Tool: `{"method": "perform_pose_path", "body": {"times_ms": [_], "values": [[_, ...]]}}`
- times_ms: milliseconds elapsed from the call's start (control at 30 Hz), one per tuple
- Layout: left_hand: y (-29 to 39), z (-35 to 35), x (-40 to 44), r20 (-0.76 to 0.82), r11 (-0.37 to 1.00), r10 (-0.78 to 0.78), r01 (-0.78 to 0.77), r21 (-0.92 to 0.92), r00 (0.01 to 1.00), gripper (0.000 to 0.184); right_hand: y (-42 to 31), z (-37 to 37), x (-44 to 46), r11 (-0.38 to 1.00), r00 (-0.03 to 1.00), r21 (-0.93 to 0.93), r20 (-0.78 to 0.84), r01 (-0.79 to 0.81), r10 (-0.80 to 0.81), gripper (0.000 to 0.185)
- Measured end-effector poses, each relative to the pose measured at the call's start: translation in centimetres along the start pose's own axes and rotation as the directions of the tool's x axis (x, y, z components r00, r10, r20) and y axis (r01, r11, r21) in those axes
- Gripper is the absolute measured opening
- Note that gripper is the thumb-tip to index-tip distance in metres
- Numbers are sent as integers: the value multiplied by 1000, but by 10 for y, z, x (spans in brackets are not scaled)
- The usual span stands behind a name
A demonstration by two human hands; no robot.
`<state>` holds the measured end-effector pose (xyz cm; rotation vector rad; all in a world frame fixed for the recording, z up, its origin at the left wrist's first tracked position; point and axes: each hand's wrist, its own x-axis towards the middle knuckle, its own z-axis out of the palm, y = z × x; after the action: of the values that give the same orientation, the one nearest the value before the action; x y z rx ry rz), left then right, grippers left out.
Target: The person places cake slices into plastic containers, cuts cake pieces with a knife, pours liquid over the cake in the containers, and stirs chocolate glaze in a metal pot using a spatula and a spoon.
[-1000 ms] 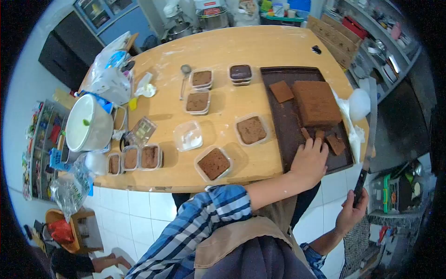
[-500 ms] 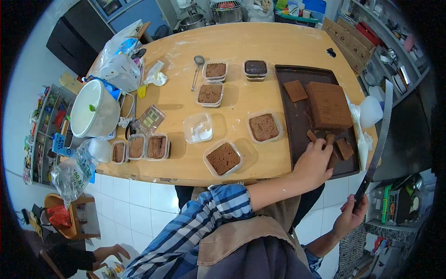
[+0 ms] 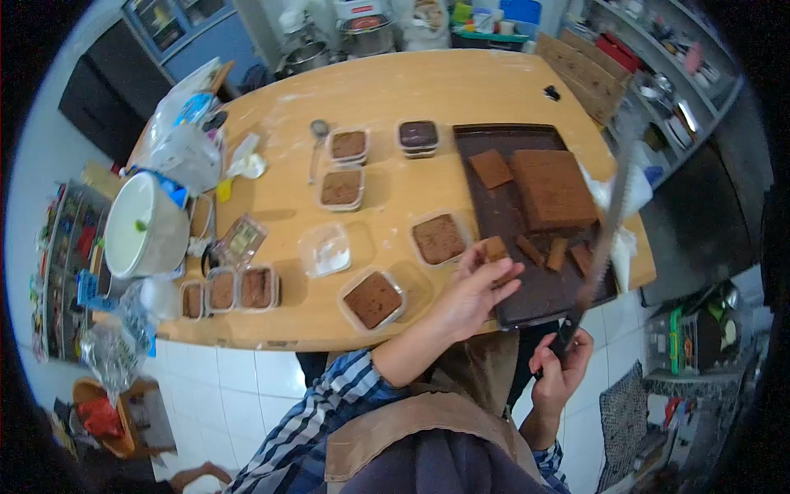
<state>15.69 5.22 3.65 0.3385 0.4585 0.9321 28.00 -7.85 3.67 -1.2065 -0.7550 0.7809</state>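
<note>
My left hand [image 3: 473, 296] holds a small brown cake piece [image 3: 495, 250] between thumb and fingers, over the left edge of the dark tray [image 3: 510, 216]. My right hand [image 3: 561, 369] grips the black handle of a long serrated knife [image 3: 605, 247], its blade pointing up and away across the tray's right side. On the tray lie a large cake block [image 3: 553, 189], a flat square slice [image 3: 491, 169] and several narrow offcuts [image 3: 557, 254]. Just left of my left hand are two plastic tubs with cake, one [image 3: 439, 239] farther back and one [image 3: 373, 300] nearer the edge.
More filled tubs [image 3: 341, 188] stand mid-table and at the front left [image 3: 257, 287]. An open tub [image 3: 325, 249] holds something white. A small strainer [image 3: 318, 129], a white bucket [image 3: 146, 225] and plastic bags [image 3: 185, 156] are farther left. Another person's arm [image 3: 197, 475] shows at bottom left.
My left hand has moved left from the offcuts and lifted a cake piece. My right hand has brought the knife leftward, nearer the tray. The other person's hand has shifted at bottom left.
</note>
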Motion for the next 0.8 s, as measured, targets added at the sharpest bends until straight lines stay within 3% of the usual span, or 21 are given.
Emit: {"method": "perform_pose_path", "body": {"times_ms": [33, 100, 200, 300, 467, 600, 667, 800], "values": [[-1, -3, 2, 5, 1000, 0, 0, -20, 1000, 38, -3, -4, -1, 998, 999, -57, -14, -40, 40, 42], [-1, -5, 3, -19, 999, 38, -38, 4, 999, 32, 4, -11, 5, 911, 993, -397, 13, 113, -118, 35], [1, -3, 6, -87, 998, 49, -52, -36, 995, 39, 0, -11, -2, 882, 999, -469, 49, 38, -17, 30], [2, -4, 7, -41, 994, 37, -41, -102, 998, 45, 2, -10, -13, 815, 990, -575, 139, 71, 12, 28], [2, 9, 8, -155, 997, 69, -72, -11, 985, 50, 3, -8, -27, 813, 960, -574, 271, 99, 75, 34], [3, 14, 12, -225, 996, 91, -87, 25, 970, 50, 2, -3, -25, 846, 964, -519, 264, 121, 24, 33], [3, 14, 14, -232, 994, 109, -106, 21, 967, 50, 2, -5, -23, 839, 954, -535, 290, 99, 73, 32], [4, 13, 13, -208, 988, 146, -152, -10, 967, 52, 2, -4, -23, 820, 952, -550, 306, 156, 24, 29]]}}
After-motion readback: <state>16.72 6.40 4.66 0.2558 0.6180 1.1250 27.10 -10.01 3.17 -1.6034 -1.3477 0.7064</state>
